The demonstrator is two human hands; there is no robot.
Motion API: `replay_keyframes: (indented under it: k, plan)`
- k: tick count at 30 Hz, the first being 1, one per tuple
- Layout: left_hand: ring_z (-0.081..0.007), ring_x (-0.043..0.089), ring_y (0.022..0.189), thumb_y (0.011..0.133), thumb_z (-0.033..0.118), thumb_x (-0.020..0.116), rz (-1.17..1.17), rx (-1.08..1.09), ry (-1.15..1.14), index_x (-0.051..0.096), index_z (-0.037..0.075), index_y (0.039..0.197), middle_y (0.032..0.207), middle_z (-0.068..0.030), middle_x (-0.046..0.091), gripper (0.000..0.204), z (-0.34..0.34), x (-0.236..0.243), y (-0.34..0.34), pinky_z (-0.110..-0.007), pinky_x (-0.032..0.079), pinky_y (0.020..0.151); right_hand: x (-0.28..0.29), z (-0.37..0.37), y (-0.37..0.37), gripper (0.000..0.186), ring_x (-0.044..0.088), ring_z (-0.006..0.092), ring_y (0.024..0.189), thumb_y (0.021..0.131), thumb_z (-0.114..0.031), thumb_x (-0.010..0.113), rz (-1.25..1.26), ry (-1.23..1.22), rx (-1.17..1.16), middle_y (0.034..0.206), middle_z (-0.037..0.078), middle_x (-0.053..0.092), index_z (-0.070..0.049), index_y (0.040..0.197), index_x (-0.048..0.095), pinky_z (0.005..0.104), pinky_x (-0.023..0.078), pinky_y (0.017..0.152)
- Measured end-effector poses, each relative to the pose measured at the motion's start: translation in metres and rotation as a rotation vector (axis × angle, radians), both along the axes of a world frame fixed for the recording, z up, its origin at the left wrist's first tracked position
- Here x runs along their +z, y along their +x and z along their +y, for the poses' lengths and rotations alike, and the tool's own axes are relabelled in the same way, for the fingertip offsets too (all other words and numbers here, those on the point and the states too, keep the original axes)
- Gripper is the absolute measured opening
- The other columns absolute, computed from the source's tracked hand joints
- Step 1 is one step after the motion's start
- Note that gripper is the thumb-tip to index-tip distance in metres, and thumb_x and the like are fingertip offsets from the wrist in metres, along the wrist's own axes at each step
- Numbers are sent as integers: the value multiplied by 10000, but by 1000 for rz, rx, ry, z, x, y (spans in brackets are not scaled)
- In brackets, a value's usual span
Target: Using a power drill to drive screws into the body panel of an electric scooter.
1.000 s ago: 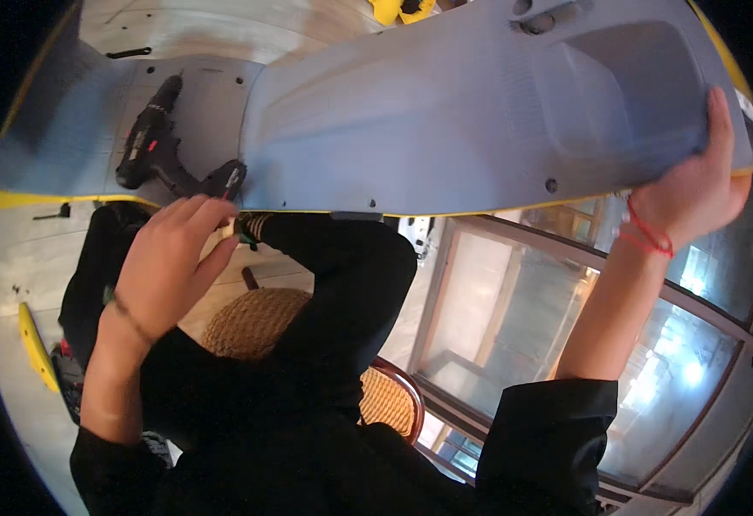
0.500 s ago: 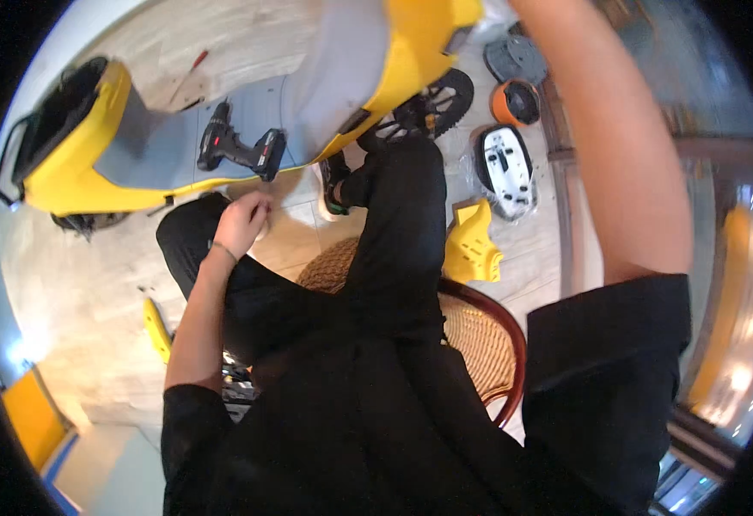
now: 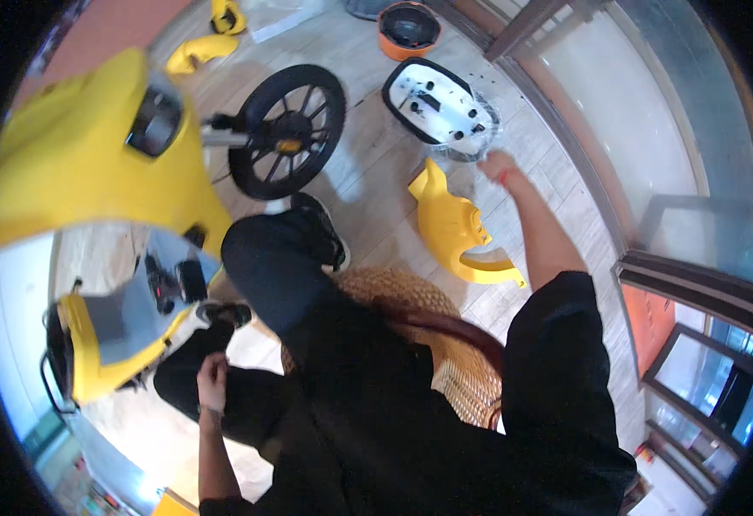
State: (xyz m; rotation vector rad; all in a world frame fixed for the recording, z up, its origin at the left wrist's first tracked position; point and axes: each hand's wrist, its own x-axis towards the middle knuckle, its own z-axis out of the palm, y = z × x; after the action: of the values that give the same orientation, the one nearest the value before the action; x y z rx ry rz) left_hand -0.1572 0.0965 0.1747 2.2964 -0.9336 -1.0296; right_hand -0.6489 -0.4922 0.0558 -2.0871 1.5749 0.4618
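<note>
Yellow scooter [image 3: 93,163], its grey footboard [image 3: 121,316] partly hidden

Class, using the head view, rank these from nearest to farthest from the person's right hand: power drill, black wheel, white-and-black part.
From the right hand:
1. White-and-black part, just up and left.
2. Black wheel, farther left.
3. Power drill, farthest left and lower.

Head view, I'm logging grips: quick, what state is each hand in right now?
Left hand: fingers curled; whether it holds anything cannot be told.
Right hand: partly curled near the white panel; any hold cannot be told.
</note>
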Motion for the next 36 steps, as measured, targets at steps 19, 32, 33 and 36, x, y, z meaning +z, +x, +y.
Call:
replay_keyframes:
  k: [19, 32, 33, 36]
  plan:
    - [-192, 631, 875, 885, 110, 595, 149, 81, 560, 611, 10, 1031, 952, -96, 661, 178, -65, 10, -1, -312, 492, 790, -199, -37, 135, 261, 542, 297, 1084, 789, -152, 575, -152, -546, -160, 1130, 84, 600, -78, 1039, 594, 445, 479, 863]
    - [-181, 645, 924, 896, 126, 579, 94, -77, 611, 597, -28, 1084, 1017, -122, 687, 244, -87, 5, -22, -312, 485, 795, -199, 23, 132, 159, 574, 273, 1003, 839, -145, 532, -45, -288, -80, 1034, 100, 591, -69, 971, 578, 379, 507, 816]
    - [-184, 647, 924, 897, 129, 577, 126, -32, 581, 594, -25, 1090, 1014, -124, 688, 248, -87, 0, -22, -310, 484, 798, -200, 35, 135, 157, 576, 281, 998, 824, -144, 553, -58, -269, -45, 1019, 110, 593, -63, 958, 574, 386, 507, 825]
    - [-194, 647, 950, 894, 121, 570, 119, -96, 545, 582, -19, 1108, 1016, -129, 684, 257, -96, -39, -19, -304, 477, 828, -209, 49, 140, 163, 583, 289, 979, 806, -141, 573, -67, -293, 13, 998, 122, 593, -54, 943, 568, 387, 511, 821]
